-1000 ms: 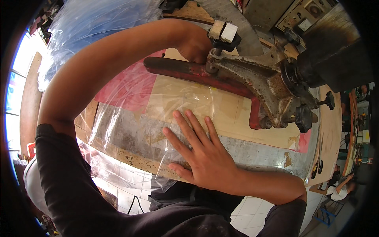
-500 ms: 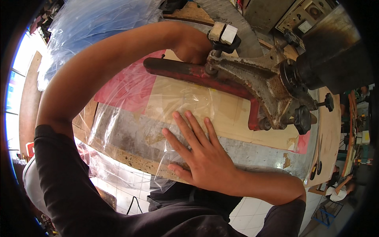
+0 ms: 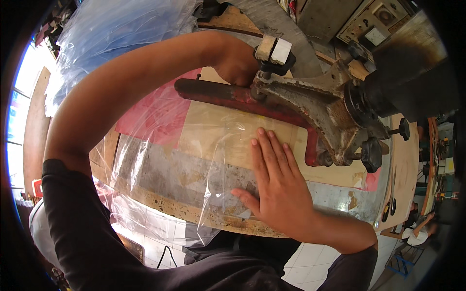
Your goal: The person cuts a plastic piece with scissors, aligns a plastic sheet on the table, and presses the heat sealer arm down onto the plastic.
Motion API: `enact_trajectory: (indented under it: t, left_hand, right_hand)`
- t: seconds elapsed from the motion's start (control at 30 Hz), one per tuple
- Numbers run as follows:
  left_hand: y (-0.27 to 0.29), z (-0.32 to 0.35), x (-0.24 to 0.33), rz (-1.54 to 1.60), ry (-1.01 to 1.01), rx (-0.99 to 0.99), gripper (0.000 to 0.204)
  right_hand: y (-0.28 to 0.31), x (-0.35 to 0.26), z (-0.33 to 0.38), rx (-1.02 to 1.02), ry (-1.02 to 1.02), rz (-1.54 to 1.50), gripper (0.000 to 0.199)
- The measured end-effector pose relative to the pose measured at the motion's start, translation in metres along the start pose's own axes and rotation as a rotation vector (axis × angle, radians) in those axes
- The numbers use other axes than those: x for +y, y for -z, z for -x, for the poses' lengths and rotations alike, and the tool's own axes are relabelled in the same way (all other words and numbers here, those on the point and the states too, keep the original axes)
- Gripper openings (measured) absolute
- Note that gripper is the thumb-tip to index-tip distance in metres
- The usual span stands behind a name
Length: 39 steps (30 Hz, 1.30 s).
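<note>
My right hand lies palm down, fingers stretched out, near the right end of a clear plastic sheet. Beneath the sheet are a tan panel and a pink area, set on a worn grey work surface. My left arm curves round the far side, and my left hand is bent down behind a dark red metal bar. Its fingers are hidden there by the bar and a black knob. The bar is bolted to a grimy cast-metal bracket above the panel.
Loose clear plastic is heaped at the far left. At the right, a dark machine head and black hand knobs jut over the table. Black-handled scissors lie near the right edge. Another person sits farther right.
My right hand has slid to the right across the sheet, its fingers now closer together and pointing away from me. My left hand stays behind the bar.
</note>
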<state>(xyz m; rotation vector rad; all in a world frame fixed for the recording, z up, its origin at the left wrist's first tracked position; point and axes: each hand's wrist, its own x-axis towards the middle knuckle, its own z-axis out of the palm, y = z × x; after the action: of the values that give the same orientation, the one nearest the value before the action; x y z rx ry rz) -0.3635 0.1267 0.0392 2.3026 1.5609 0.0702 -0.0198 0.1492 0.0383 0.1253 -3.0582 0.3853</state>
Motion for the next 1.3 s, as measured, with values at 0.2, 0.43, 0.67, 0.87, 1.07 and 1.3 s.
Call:
enact_trajectory:
  t: [0.2,0.43,0.67,0.87,1.07,1.3]
  left_hand:
    - [0.009,0.001,0.012,-0.021,0.054,-0.035,0.028]
    - [0.011,0.005,0.019,0.043,0.017,-0.006,0.034]
    - [0.011,0.003,0.017,-0.099,0.054,-0.07,0.031]
    - [-0.009,-0.01,-0.02,0.063,0.07,-0.193,0.055]
    - [-0.014,-0.012,-0.029,0.18,0.036,-0.214,0.049]
    - [-0.018,-0.011,-0.033,0.229,0.051,-0.211,0.051]
  right_hand:
    - [0.007,0.004,-0.004,-0.013,0.011,-0.045,0.087]
    - [0.005,0.008,-0.007,0.017,0.002,-0.087,0.087]
    - [0.006,0.01,-0.017,0.025,0.023,-0.037,0.085]
    - [0.006,0.011,-0.016,0.019,0.044,-0.02,0.078]
    - [0.004,0.014,-0.014,0.012,0.065,-0.041,0.07]
    - [0.011,0.014,-0.017,-0.024,0.082,-0.014,0.069]
